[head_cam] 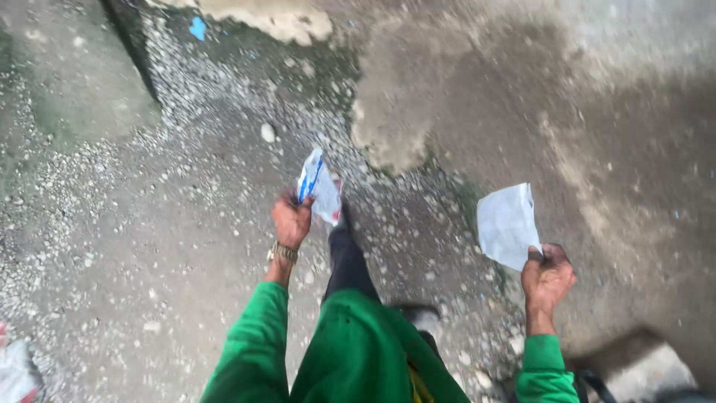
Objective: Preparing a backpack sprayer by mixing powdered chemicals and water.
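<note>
- Green sleeves (253,351) frame both hands.
- Left hand (291,220) pinches a blue-striped wrapper (319,186); right hand (547,277) pinches white paper (507,224).
- Wind could tear either loose onto the gravel (186,149); grips look light.

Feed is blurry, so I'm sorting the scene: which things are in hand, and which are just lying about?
In hand:
- crumpled white-and-blue plastic wrapper, left hand
- plain white paper scrap, right hand

Lying about:
- small blue scrap
- pale round stone
- white-and-red litter, lower left edge

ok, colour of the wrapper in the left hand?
White with blue stripes and a bit of red: the wrapper in the left hand, head view.
</note>
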